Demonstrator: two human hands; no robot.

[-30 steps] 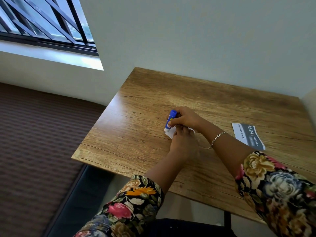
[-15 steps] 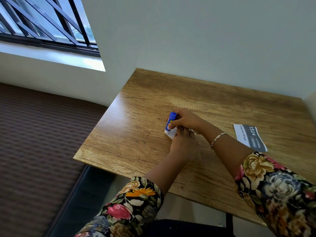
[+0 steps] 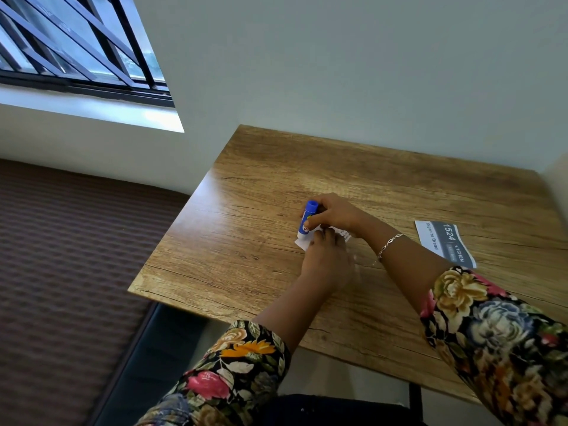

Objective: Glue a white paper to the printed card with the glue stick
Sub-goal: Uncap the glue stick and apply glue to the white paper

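Note:
A small white paper [image 3: 302, 242] lies on the wooden table [image 3: 246, 241], mostly hidden under my hands. My left hand [image 3: 327, 259] presses down on it with fingers flat. My right hand [image 3: 333, 215] grips a blue glue stick [image 3: 306, 221], tilted, its lower end touching the paper's left part. The printed card [image 3: 444, 242], white and grey with "1524 KITCHEN" and "Organize Bread", lies flat to the right, apart from both hands.
The table's left edge [image 3: 172, 232] drops to a dark bench and a brown ribbed floor [image 3: 61, 272]. A pale wall [image 3: 368, 87] runs along the table's back, and a barred window [image 3: 76, 47] is at the upper left.
The glue stick has shifted slightly along the paper under my right hand. My left hand stays pressed on the paper. The card has not moved.

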